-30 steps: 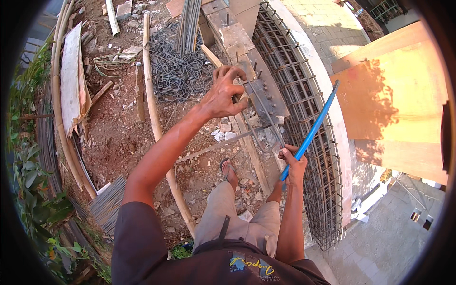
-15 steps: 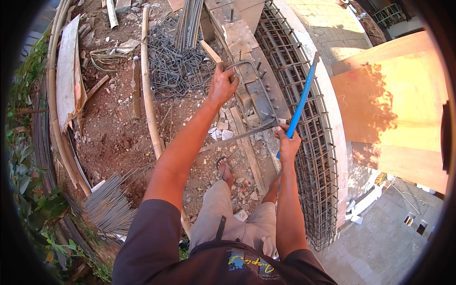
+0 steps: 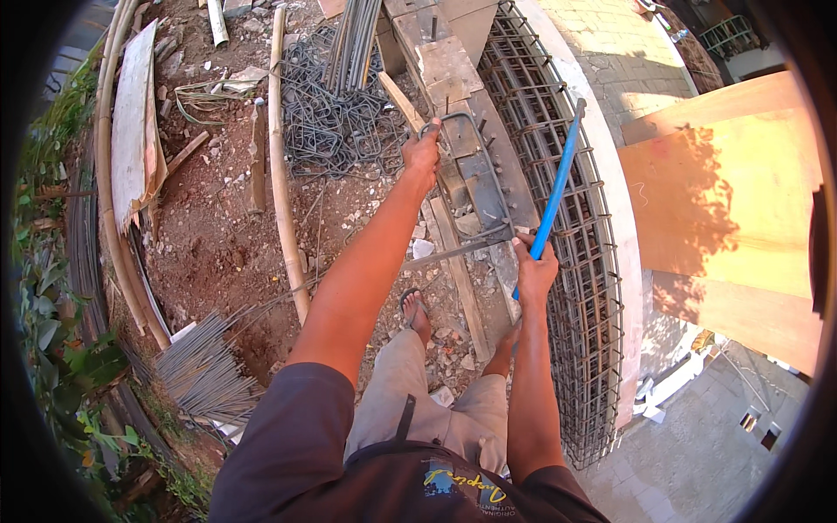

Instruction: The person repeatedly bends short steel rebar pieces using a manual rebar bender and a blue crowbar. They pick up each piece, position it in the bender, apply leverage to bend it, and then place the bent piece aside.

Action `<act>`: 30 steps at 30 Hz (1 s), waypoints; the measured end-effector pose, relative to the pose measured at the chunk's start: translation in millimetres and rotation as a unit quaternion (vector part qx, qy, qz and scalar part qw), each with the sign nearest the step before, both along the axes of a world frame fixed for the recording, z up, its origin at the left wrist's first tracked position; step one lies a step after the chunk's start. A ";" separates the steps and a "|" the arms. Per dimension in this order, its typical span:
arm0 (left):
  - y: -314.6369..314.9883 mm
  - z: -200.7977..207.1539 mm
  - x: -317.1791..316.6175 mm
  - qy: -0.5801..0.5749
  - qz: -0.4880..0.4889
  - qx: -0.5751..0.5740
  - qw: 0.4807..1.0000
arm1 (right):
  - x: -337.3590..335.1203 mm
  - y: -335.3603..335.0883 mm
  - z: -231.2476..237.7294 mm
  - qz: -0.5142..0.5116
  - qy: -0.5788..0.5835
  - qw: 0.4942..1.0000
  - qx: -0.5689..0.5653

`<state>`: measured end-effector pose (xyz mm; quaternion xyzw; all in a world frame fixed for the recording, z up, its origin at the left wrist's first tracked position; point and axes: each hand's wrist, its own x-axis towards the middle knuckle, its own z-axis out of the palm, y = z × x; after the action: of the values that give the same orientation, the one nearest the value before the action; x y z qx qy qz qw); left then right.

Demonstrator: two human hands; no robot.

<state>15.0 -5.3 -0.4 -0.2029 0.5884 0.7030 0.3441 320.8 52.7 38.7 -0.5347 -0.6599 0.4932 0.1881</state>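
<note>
A bent steel rod [image 3: 494, 174], shaped with rounded corners like a rebar stirrup, lies over a narrow wooden work board [image 3: 514, 187] set with upright steel pins. My left hand [image 3: 421, 155] is closed on the rod's far left end. Near the rod's lower corner, my right hand [image 3: 536, 268] grips a long bar with a blue sleeve [image 3: 558, 185]. That bar slants up and away to the right, its bare metal end farthest off. From the lower corner a straight length of steel [image 3: 436, 255] runs toward the left; where it ends is unclear.
Beyond my left hand lies a tangled heap of bent stirrups [image 3: 327, 113] beside a bundle of straight rods [image 3: 353, 44]. A long rebar cage [image 3: 575, 261] stretches along my right. A bamboo pole [image 3: 283, 183] and cut rods [image 3: 205, 366] lie leftward; plywood sheets [image 3: 724, 200] are far right.
The whole view has shifted slightly, moving the scene a little rightward. My left hand has adjusted its hold on the rod's end. My right hand keeps its grip on the blue-sleeved bar.
</note>
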 end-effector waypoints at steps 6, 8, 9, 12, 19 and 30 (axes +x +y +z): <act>-5.5 -3.7 -13.6 -0.006 -0.027 0.009 1.000 | 83.8 16.3 63.4 0.089 -0.066 0.994 -0.006; 1.3 2.6 -7.1 0.029 -0.019 -0.023 0.999 | 129.3 32.5 74.2 0.084 -0.162 0.983 -0.019; 6.4 1.4 -5.3 0.061 -0.002 -0.057 0.996 | 149.6 45.4 77.1 0.087 -0.200 0.976 0.016; 3.0 -0.6 -4.8 0.083 -0.003 -0.058 0.995 | 187.2 88.1 96.2 0.155 -0.273 0.948 0.044; 10.0 5.0 1.5 0.066 0.009 -0.102 0.993 | 206.4 198.9 84.6 0.322 -0.343 0.880 0.071; 11.1 -5.1 2.3 0.099 0.023 -0.144 0.984 | 113.6 308.5 100.4 0.472 -0.364 0.798 0.089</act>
<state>17.3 5.8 -5.5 -0.1933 0.7097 0.6355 0.2347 434.4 361.2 139.1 -0.2784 -0.8911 0.2295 -0.2752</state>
